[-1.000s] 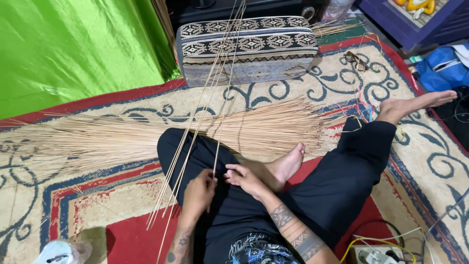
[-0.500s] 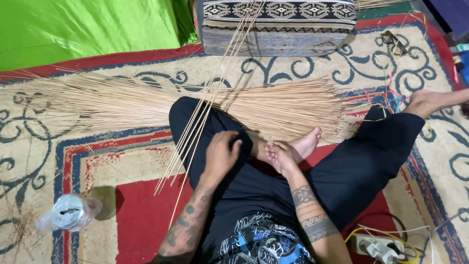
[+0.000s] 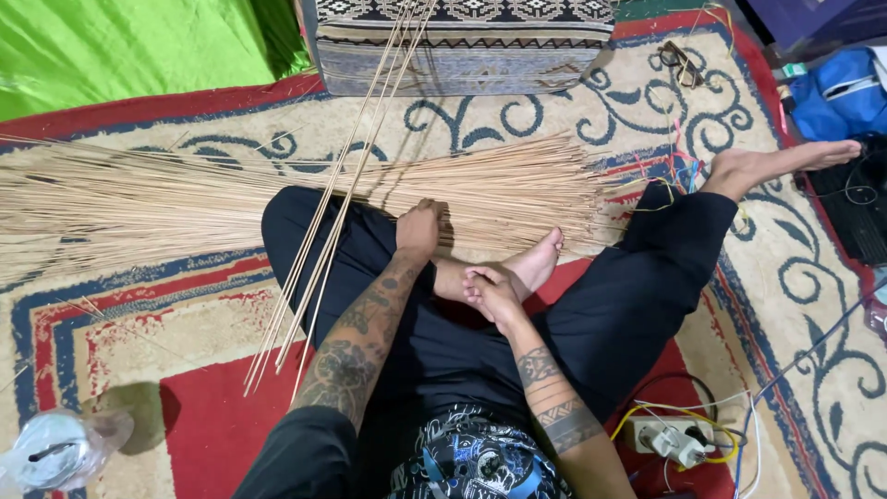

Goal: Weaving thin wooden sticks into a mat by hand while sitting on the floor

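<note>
We sat cross-legged on the patterned rug (image 3: 185, 314). Our left hand (image 3: 420, 226) reached fwd to the big bundle of thin sticks (image 3: 231, 199), which lay across the rug's middle, left to right; the fingers touched the sticks, but whether they grasped any we could not tell. Our right hand (image 3: 490, 291) rested half-curled on the ankle, holding nothing. A few long sticks (image 3: 323, 240) leaned over the left knee toward the patterned cushion (image 3: 462, 46) at the rug's far edge.
</note>
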